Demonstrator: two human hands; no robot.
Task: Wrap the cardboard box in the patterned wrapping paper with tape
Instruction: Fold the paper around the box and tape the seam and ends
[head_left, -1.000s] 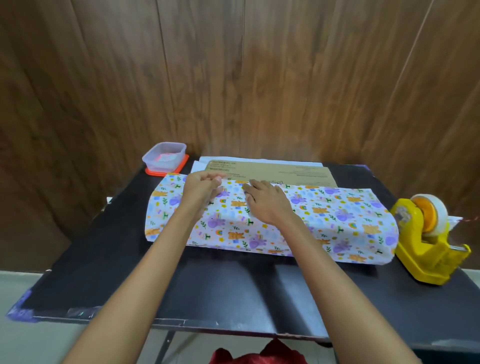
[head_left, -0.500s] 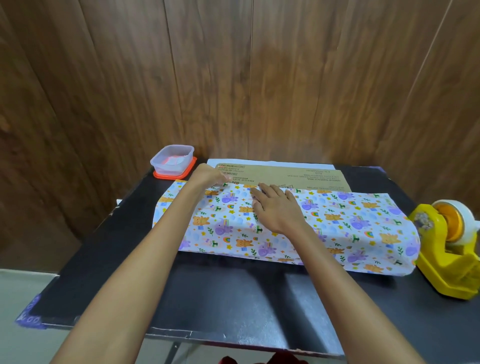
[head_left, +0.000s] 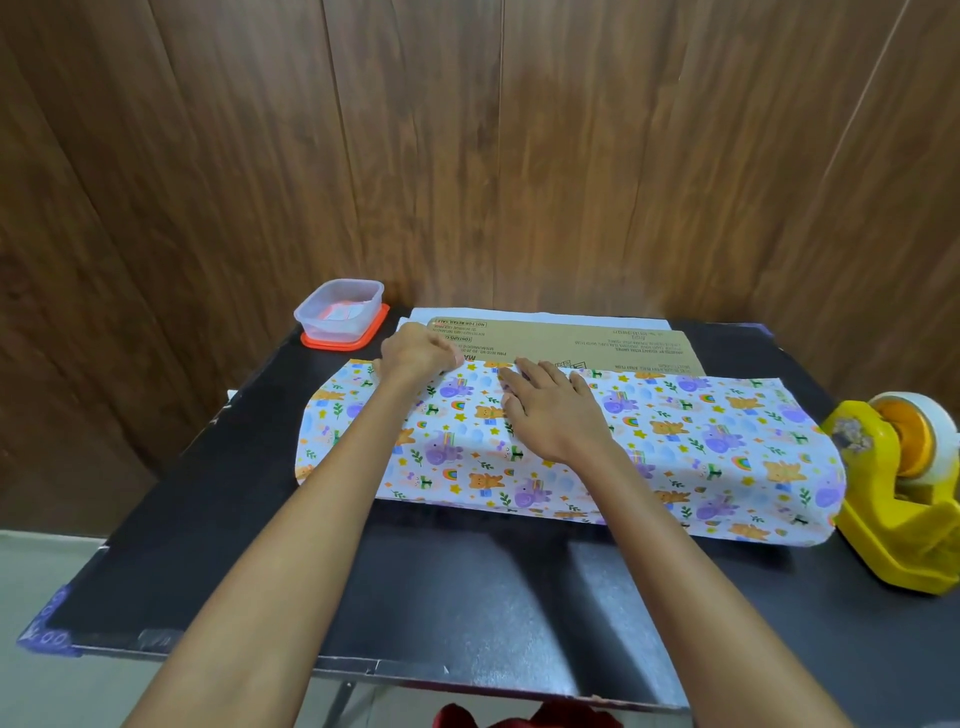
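A flat brown cardboard box (head_left: 587, 343) lies on the black table, its far strip with printed text still bare. Patterned wrapping paper (head_left: 701, 441) with bears, rainbows and purple animals is folded over its near side and top. My left hand (head_left: 415, 356) is curled at the paper's far edge near the box's left end, fingers pinched on the paper edge. My right hand (head_left: 550, 410) lies flat on the paper, fingers spread and pressing near the same edge. White paper (head_left: 519, 315) shows beyond the box.
A yellow tape dispenser (head_left: 898, 499) with a tape roll stands at the right table edge, touching the paper's end. A clear plastic container (head_left: 340, 312) on an orange lid sits at the back left. A wooden wall rises right behind the black table (head_left: 467, 597).
My left hand slid further toward the far edge of the paper and onto the box's left end. My right hand stayed flat on the paper. The camera shifted slightly left.
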